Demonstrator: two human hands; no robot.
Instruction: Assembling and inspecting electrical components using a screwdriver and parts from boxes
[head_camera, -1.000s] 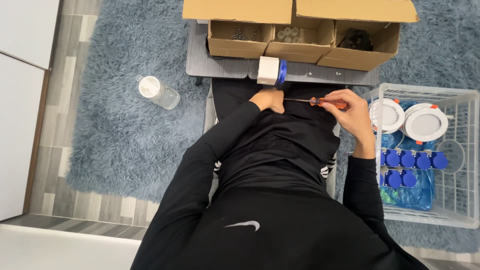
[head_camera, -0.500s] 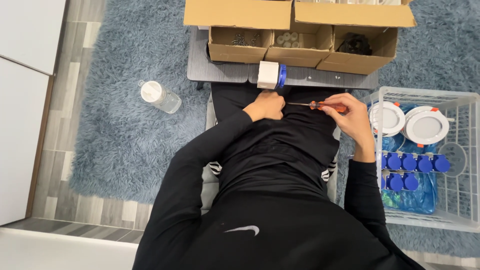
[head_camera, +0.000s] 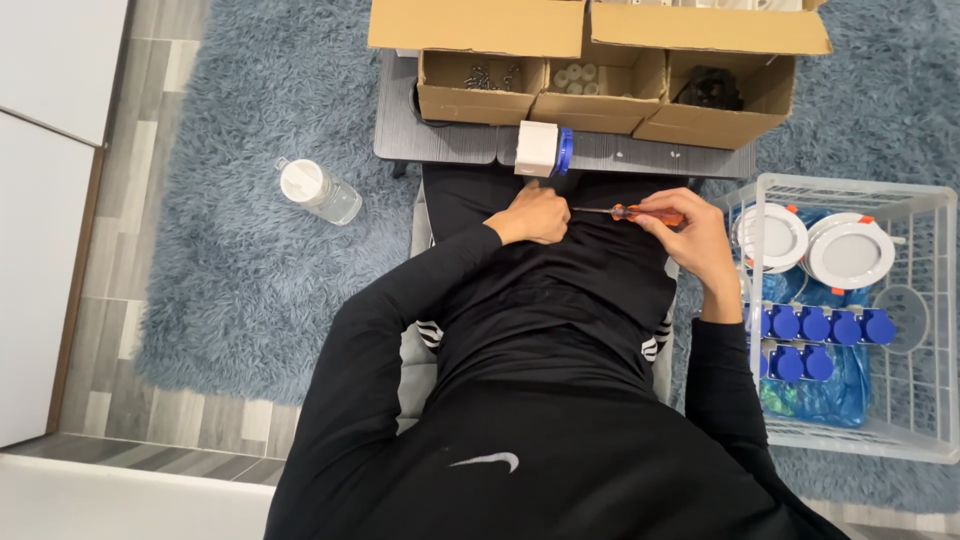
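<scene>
My right hand (head_camera: 697, 243) grips a screwdriver (head_camera: 645, 213) with an orange and black handle, its thin shaft pointing left toward my left hand (head_camera: 530, 217). My left hand is closed over something small in my lap; what it holds is hidden under the fingers. Both hands sit just in front of the low dark table (head_camera: 460, 145). A white block with a blue round part (head_camera: 543, 149) stands on the table's near edge, just above my left hand.
Three open cardboard boxes (head_camera: 590, 90) with small parts stand on the table. A white wire basket (head_camera: 935, 330) at right holds round white lamps (head_camera: 848, 250) and several blue-capped parts (head_camera: 815, 325). A clear bottle (head_camera: 320, 192) lies on the blue shaggy rug (head_camera: 230, 260).
The hands stay together in my lap with the screwdriver tip at my left hand; only a slight shift of the view.
</scene>
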